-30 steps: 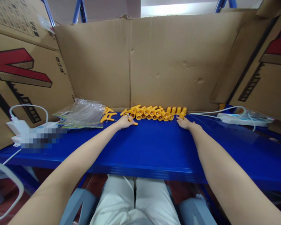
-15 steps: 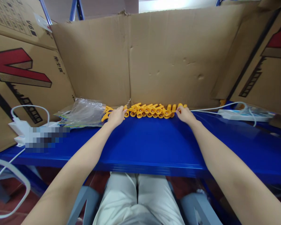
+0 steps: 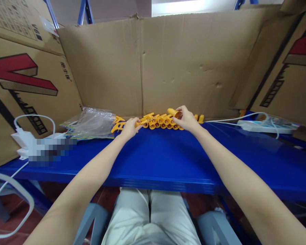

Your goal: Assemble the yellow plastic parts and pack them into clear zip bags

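A row of several small yellow plastic parts (image 3: pixel 160 121) lies at the back of the blue table (image 3: pixel 168 160), against a cardboard wall. My right hand (image 3: pixel 187 119) is closed on one yellow part (image 3: pixel 173 112), lifted just above the row. My left hand (image 3: pixel 129 127) rests at the row's left end, its fingers pinching a yellow part (image 3: pixel 139 124) there. A few more yellow parts (image 3: pixel 117 123) lie loose to its left.
Clear plastic bags (image 3: pixel 90 122) lie left of the parts. A white charger with a cable (image 3: pixel 21 139) sits at the far left, a white power strip (image 3: pixel 265 126) at the right. Cardboard panels (image 3: pixel 183 64) wall in the table's back and sides.
My right hand has moved left from the row's right end and lifted one yellow part. My left hand has stayed at the row's left end, shifting slightly.
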